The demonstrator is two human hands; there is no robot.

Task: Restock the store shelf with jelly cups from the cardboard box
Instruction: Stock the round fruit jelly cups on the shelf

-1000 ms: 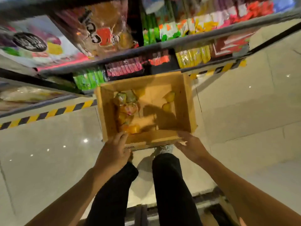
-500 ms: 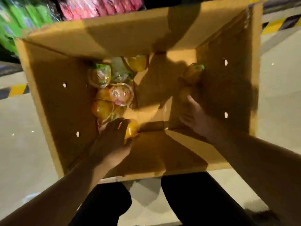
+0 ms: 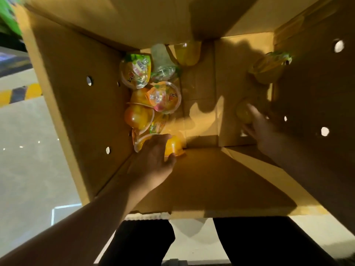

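A: How many jelly cups are in the cardboard box [image 3: 80,104]?

B: About ten. A pile [image 3: 151,96] sits at nine o'clock, two cups at three.

A: Your hands?

B: Your left hand [image 3: 153,160] curls around an orange cup [image 3: 175,145]. Your right hand [image 3: 259,127] grips a yellow cup [image 3: 243,114].

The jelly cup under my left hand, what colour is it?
Orange-yellow jelly cup, seen in the head view.

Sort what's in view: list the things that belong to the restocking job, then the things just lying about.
Job:
cardboard box
jelly cups heaped by its left wall
orange cup under the left hand
yellow cup at the right hand

Lying about:
green packets at top left
striped floor tape
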